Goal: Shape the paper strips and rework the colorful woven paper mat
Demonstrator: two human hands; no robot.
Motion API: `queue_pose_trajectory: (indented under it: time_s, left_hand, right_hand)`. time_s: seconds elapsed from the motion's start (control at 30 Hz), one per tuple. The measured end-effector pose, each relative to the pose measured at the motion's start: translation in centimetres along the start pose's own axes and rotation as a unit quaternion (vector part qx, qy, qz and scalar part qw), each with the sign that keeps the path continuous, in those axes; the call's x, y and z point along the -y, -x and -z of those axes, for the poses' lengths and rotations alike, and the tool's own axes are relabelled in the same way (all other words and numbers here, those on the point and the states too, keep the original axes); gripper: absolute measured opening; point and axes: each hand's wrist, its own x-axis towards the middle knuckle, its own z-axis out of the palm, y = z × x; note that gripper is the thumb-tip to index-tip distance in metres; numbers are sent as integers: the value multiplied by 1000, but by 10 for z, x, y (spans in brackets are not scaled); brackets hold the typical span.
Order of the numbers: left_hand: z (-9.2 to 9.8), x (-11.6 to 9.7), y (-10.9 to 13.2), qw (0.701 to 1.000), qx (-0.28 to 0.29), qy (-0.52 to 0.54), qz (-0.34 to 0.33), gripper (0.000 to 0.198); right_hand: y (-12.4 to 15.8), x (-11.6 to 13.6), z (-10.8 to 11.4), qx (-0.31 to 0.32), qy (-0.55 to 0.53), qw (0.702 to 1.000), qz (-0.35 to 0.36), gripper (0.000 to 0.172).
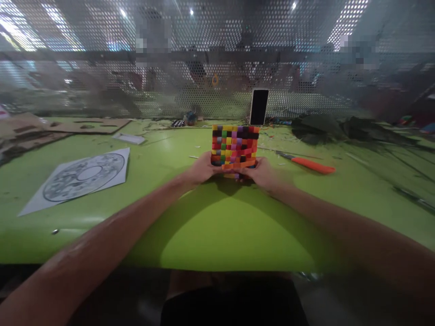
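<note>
I have the multicoloured woven-strip piece upright at the centre of my head view, over the lime-green tabletop, and I take it as the middle of the dial. My left hand grips its lower corner at 8 o'clock; my right hand grips the corner at 4 o'clock, so both are closed on the same 1 piece. Orange strips run slantwise over its lower front. At 1 o'clock I see a dark-screened smartphone, standing upright behind the weave. The orange-handled tool lies at 3 o'clock, its dark end towards the weave; I cannot tell its type. At 9 o'clock I have a white sheet printed with a ring design, and at 10 o'clock a small white tray just beside the cut cardboard. A perforated metal screen spans 12 o'clock.
</note>
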Motion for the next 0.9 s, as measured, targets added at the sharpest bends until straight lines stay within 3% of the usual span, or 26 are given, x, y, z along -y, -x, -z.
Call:
queue_pose_trajectory:
  time_s: [0.13,0.37,0.67,0.9]
  left_hand:
    - [5,4,-3,999,-8,32,42,45]
    - [1,1,0,1000,-16,-5,10,42]
    - [4,2,-1,998,-15,17,50,44]
    - [0,-4,2,1000,-17,-6,26,43]
  right_hand:
    - [1,2,-1,-29,19,999,-12,13]
    - [3,3,-1,-17,7,1000,-10,17]
    - [3,4,-3,-37,13,999,-9,12]
    - [5,7,-3,-34,14,999,-21,9]
